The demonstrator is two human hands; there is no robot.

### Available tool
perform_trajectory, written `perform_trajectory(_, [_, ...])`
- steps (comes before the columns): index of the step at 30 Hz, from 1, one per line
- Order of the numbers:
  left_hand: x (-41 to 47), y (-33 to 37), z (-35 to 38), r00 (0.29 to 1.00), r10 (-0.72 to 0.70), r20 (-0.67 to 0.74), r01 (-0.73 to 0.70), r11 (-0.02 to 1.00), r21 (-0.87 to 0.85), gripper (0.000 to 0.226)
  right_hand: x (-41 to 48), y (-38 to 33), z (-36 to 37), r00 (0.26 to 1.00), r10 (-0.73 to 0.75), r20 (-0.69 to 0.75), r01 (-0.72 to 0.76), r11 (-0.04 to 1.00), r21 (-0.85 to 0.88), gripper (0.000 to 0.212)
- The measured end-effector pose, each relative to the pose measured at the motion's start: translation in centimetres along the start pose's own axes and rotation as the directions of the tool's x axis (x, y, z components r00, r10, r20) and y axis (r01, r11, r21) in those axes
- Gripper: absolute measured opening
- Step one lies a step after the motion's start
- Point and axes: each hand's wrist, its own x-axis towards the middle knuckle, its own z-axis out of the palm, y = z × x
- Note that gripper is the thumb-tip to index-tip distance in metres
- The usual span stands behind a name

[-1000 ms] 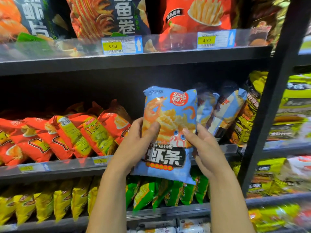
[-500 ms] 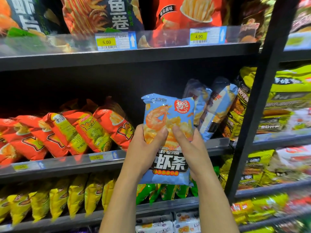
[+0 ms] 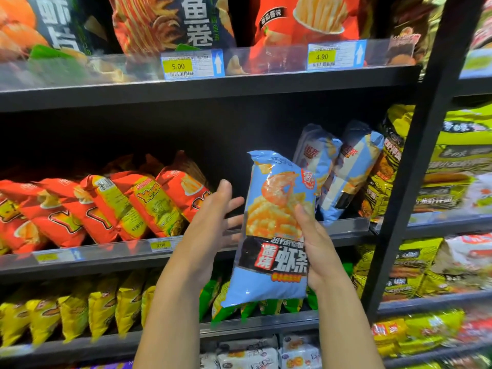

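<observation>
A light-blue snack bag [image 3: 274, 235] with a shrimp picture and a dark label band is held upright in front of the middle shelf. My right hand [image 3: 316, 246] grips its right edge, thumb across the front and fingers behind. My left hand [image 3: 210, 230] hovers just left of the bag with fingers spread and straight, not holding it. Two more bags of the same blue snack [image 3: 338, 171] lean on the middle shelf behind it, to the right.
Red-orange snack bags [image 3: 111, 203] fill the left of the middle shelf [image 3: 111, 254]. Yellow and green bags [image 3: 80, 312] stand below. Large bags [image 3: 186, 22] line the top shelf over price tags. A black upright post [image 3: 407, 209] divides off yellow-green bags at right.
My left hand has let go of the blue bag and opened beside it. The bag has turned slightly and now rests in my right hand alone.
</observation>
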Motion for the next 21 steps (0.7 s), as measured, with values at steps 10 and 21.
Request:
perform_trajectory(10, [0.7, -3.1, 0.0, 0.949, 0.295, 0.113, -0.310, 0.936, 0.166, 0.071, -0.4, -0.8, -1.3, 0.942, -0.222, 0.253, 0.311, 0.863, -0.399, 0.057])
perform_trajectory(21, [0.7, -3.8, -0.5, 0.918, 0.375, 0.129, -0.392, 0.907, 0.153, 0.070, -0.4, -2.2, -2.8, 0.918, -0.140, 0.371, 0.305, 0.849, -0.433, 0.071])
